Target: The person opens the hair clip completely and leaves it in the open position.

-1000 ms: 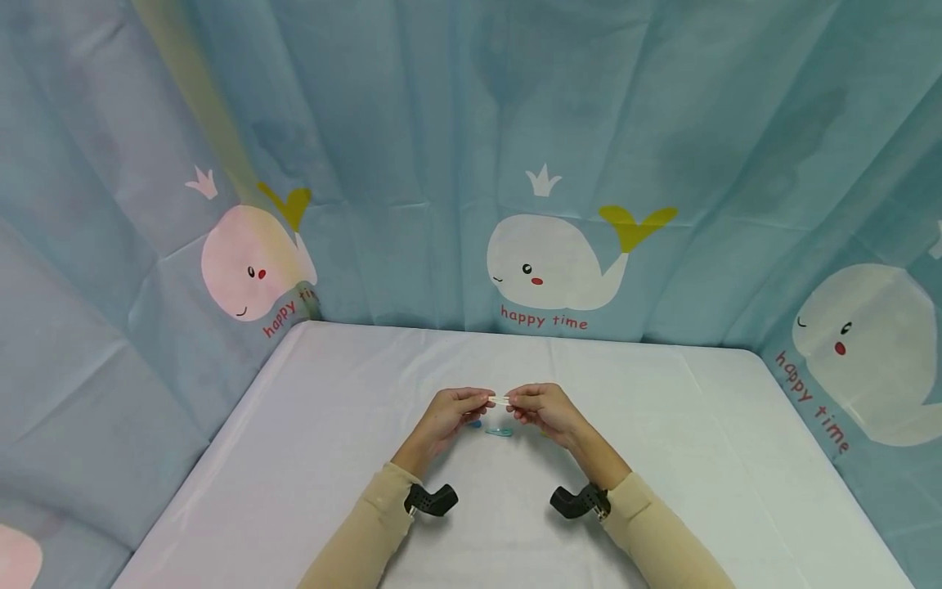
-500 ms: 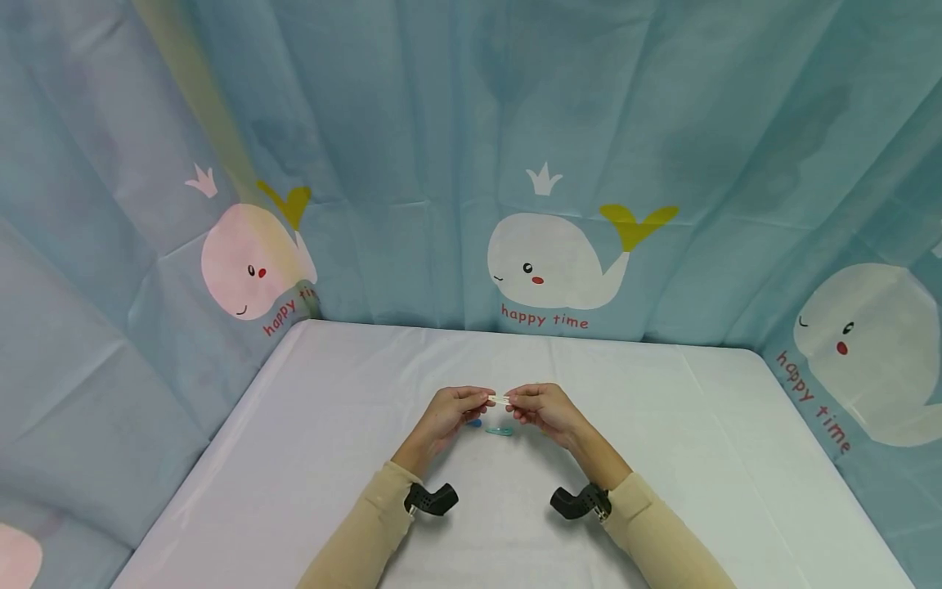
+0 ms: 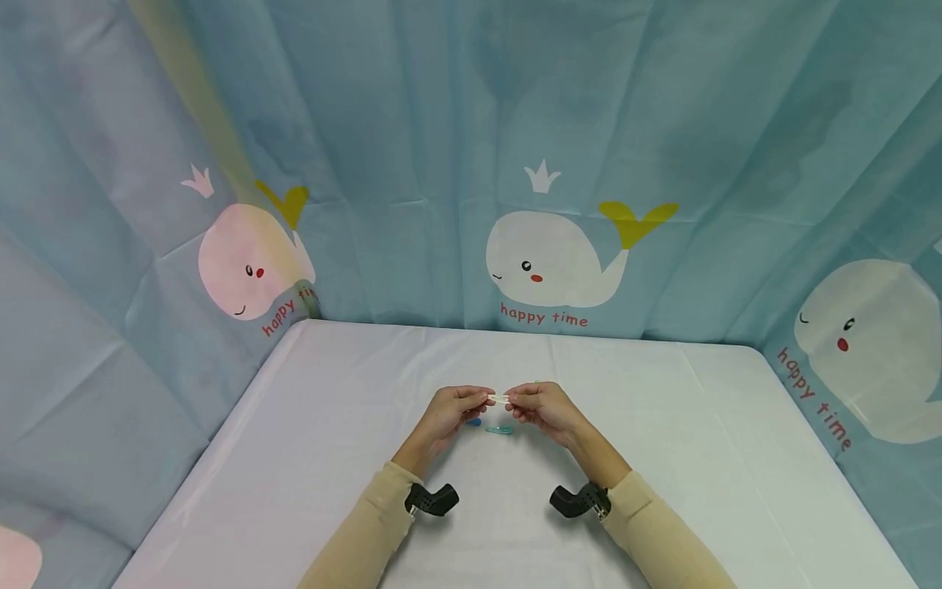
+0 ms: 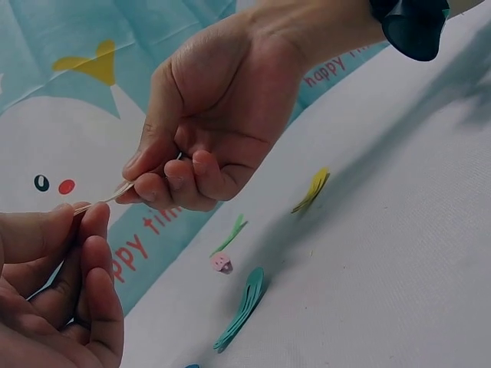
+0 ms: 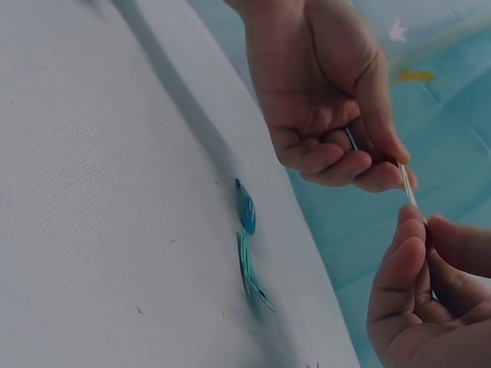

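Between the fingertips of both hands, raised over the white table, stretches a thin cream-white snap hair clip (image 3: 499,399). My left hand (image 3: 450,409) pinches one end with thumb and forefinger, and my right hand (image 3: 543,406) pinches the other. The fingertips cover much of the clip. Below the hands on the table lies a teal snap hair clip (image 4: 241,308). Next to it is a blue hair clip (image 5: 245,208), partly behind my left hand in the head view.
In the left wrist view, a yellow hair clip (image 4: 313,190) and a green clip (image 4: 232,234) with a pink piece (image 4: 221,263) at its end lie farther off. White cloth covers the table (image 3: 353,393). A blue whale-print curtain (image 3: 412,245) hangs behind it.
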The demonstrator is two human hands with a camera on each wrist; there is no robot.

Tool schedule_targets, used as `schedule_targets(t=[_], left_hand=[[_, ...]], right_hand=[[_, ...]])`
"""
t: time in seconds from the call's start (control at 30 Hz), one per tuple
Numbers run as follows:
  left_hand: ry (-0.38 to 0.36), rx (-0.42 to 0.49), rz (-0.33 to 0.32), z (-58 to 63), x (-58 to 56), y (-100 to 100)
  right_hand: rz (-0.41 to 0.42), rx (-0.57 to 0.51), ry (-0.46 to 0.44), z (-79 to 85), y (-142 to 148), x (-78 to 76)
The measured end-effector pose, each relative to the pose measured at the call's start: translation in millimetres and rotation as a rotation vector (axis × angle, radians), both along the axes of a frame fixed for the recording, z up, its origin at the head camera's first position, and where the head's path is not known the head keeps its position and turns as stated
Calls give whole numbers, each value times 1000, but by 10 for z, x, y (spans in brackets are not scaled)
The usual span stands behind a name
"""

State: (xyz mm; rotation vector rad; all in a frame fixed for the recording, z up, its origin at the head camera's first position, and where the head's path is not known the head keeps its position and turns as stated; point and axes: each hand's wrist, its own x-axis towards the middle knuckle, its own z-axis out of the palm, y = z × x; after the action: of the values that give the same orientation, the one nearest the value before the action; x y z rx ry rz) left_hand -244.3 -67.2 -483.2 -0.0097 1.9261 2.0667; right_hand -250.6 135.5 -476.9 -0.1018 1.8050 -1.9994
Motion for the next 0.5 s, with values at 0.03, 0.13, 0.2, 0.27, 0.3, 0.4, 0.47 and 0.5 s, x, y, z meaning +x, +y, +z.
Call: schedule_targets(t=[0.03,0.13,0.2,0.27,0.3,0.4,0.47,0.5], left_hand=[[-5,0,3,-2,-2,2],[-3,-3,4,-17,-9,7],[-2,0,5,-26,-13,10],[5,-1,3,-29,-12,14],[6,-1,3,-29,-9,17],[9,-4,5,-23,0,24],[3,-2,10,-17,4,29],[3,0,10,-17,4,30]], right_hand=[[-6,0,0,3,-4,3],[-27,0,0,6,-18,11],[-40,2,0,4,-29,15],[-57,7,0,0,-37,18],[-65,10,-1,-2,-41,20],[-77,24,11,-14,-47,20],[-84,30,16,-18,-51,21],[-86,33,18,-19,-53,21]])
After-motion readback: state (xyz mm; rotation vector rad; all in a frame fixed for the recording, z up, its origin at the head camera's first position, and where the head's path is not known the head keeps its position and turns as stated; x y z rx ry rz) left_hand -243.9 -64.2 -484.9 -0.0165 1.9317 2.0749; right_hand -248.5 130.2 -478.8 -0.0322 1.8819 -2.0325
